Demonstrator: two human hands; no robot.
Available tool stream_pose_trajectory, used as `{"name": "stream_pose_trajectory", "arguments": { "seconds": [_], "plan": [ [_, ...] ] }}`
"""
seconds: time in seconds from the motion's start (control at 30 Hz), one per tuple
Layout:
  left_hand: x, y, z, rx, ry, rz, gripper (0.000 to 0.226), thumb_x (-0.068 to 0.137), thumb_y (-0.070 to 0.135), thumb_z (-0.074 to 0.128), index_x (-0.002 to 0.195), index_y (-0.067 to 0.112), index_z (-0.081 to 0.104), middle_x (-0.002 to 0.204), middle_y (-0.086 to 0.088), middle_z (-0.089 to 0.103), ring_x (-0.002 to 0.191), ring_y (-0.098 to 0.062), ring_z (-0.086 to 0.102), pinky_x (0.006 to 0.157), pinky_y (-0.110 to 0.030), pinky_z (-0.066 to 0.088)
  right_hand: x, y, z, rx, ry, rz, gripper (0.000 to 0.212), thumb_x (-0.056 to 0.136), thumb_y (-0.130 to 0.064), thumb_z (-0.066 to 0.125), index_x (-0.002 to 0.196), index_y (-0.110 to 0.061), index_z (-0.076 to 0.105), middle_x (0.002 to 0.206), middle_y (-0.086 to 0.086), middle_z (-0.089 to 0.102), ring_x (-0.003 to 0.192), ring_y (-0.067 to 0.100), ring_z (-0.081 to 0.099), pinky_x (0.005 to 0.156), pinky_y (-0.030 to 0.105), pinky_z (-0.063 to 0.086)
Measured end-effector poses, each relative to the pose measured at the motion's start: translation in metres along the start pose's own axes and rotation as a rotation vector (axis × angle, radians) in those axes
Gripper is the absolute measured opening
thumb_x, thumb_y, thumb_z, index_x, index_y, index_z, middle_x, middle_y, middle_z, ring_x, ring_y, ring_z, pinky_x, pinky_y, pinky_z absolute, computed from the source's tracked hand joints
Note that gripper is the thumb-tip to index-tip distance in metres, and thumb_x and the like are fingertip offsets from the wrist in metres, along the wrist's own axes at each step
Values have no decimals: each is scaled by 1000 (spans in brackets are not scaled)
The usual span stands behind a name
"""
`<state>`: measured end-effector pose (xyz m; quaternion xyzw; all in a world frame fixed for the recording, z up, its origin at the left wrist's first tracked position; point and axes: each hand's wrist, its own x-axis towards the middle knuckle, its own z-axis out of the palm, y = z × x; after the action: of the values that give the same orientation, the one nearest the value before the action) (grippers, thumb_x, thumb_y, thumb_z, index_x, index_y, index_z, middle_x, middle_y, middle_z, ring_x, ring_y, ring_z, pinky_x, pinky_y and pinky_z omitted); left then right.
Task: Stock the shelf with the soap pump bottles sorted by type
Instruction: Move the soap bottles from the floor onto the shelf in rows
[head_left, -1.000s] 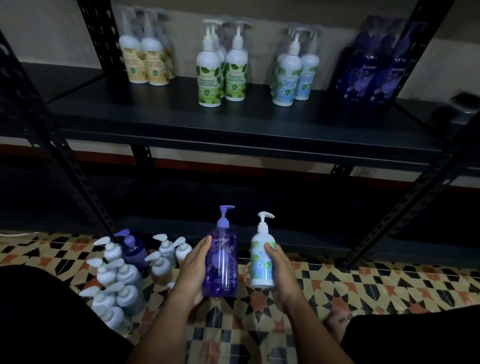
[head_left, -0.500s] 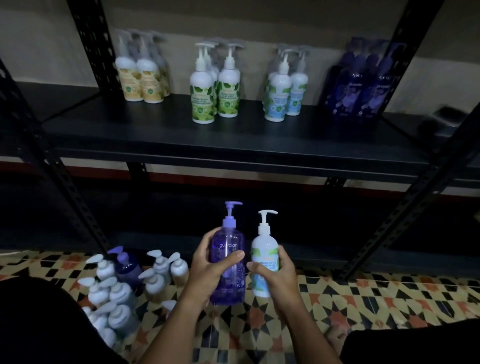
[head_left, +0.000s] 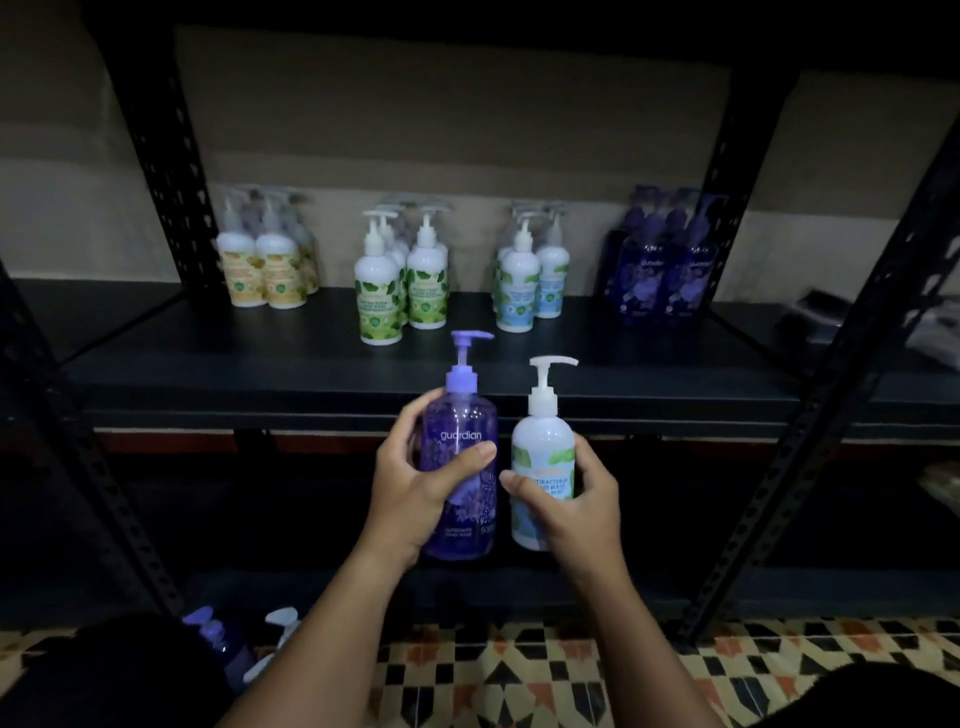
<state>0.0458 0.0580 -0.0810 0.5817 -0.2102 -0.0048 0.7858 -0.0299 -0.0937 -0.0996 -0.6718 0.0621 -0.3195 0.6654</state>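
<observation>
My left hand (head_left: 415, 486) grips a clear purple pump bottle (head_left: 460, 457), held upright just in front of the black shelf (head_left: 623, 358). Beside it my right hand (head_left: 574, 501) holds a white pump bottle with a blue-green label (head_left: 543, 452), also upright. At the back of the shelf stand four groups: yellow-label white bottles (head_left: 267, 265), green-label white bottles (head_left: 402, 280), blue-label white bottles (head_left: 530, 275) and purple bottles (head_left: 665, 270).
Black perforated uprights (head_left: 176, 171) and diagonal braces (head_left: 852, 332) frame the shelf. A few loose bottles (head_left: 228, 644) stand on the patterned tile floor (head_left: 519, 675) at lower left. A darker lower shelf lies beneath. My dark-clothed knees fill both bottom corners.
Both hands have lifted their bottles from near the floor up to the shelf's front edge. The view has tilted upward, so the floor bottles have dropped mostly out of sight.
</observation>
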Motion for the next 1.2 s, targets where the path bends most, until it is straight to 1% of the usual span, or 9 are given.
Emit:
{"name": "stream_pose_trajectory", "arguments": {
  "seconds": [0.2,0.37,0.6,0.73,0.87,0.97,1.0,1.13,1.2],
  "plan": [
    [46,38,16,-24,-28,109,77,56,34,92,127,24,65,111,2,79,98,-11,74,80,-21,57,46,-40,-3,-91,33,-111,40,73,-12,92,107,-17,72,89,5,76,78,15,69,75,37,61],
    [73,55,25,-29,-6,149,79,55,37,93,128,23,65,112,0,78,99,-14,75,82,-25,58,79,-61,-10,-180,69,-191,44,73,-18,92,112,-18,71,93,-2,77,85,13,73,78,31,61],
    [96,61,34,-25,14,162,79,56,39,93,129,27,65,112,1,78,102,-18,76,83,-30,60,116,-51,-15,-289,61,-154,59,69,-29,95,121,-26,68,102,-9,76,94,10,73,91,43,60],
    [103,60,35,-39,29,161,79,61,27,100,130,22,64,110,2,78,98,-15,76,78,-24,59,129,-40,-15,-292,101,-134,69,60,-47,92,121,-30,66,103,-11,76,96,11,73,93,46,59],
    [109,58,39,-60,43,155,69,67,19,91,130,21,64,107,2,79,95,-13,76,75,-23,59,145,-33,-18,-342,97,-89,69,66,-34,95,126,-28,63,105,-12,75,98,8,71,94,41,59],
    [113,55,41,-74,44,150,69,66,21,91,129,22,64,107,0,79,94,-15,77,76,-25,59,161,-33,-17,-403,113,-80,69,69,-27,95,128,-23,59,104,-15,70,95,1,67,83,21,55],
    [114,53,40,-78,45,148,70,65,21,93,129,23,64,109,-1,79,96,-17,77,77,-28,60,168,-32,-16,-420,129,-72,71,69,-26,95,129,-22,59,104,-14,69,95,2,67,82,19,52],
    [116,45,40,-100,61,137,68,65,22,91,127,26,65,111,-4,78,97,-21,77,79,-32,62,198,-25,-12,-507,189,-41,75,65,-25,97,130,-16,61,111,1,71,100,17,68,88,32,56],
    [115,41,40,-106,71,130,68,64,22,90,127,25,65,111,-4,78,97,-21,77,80,-33,62,211,-22,-9,-511,195,-3,75,63,-19,98,128,-13,63,111,4,70,97,18,68,85,30,55]
  ]
}}
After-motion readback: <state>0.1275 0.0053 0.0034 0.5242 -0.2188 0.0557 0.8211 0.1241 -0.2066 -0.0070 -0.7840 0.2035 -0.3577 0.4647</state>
